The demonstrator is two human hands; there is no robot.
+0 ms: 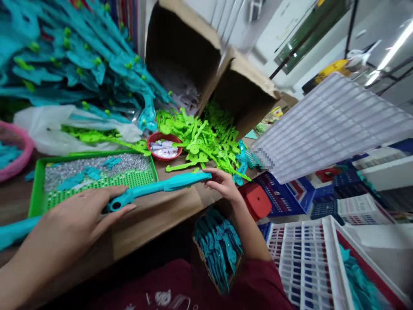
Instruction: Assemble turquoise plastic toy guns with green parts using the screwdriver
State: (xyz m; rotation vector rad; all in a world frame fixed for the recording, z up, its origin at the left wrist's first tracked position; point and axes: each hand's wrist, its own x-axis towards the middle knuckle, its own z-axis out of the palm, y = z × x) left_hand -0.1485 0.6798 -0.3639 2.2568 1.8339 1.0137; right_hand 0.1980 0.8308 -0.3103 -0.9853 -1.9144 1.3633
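A long teal plastic part [164, 185] spans the space between my hands, tilted up to the right, with a round hole near its middle. My left hand [74, 217] is wrapped over it around the middle, hiding some of its length, and the rest sticks out at the left edge. With thumb and fingertips my right hand [224, 185] pinches the right tip. Beneath lies a green perforated tray [97, 189] holding small silver metal pieces and a few teal bits. A red basket [180, 150] of small whitish pieces stands behind.
Bright green plastic parts [200, 137] heap up before two open cardboard boxes [254, 94]. Many teal parts [80, 56] are piled at the back left. A box of stacked teal parts [217, 245] is close to my body. White crates [300, 258] and a red stool [256, 201] are at right.
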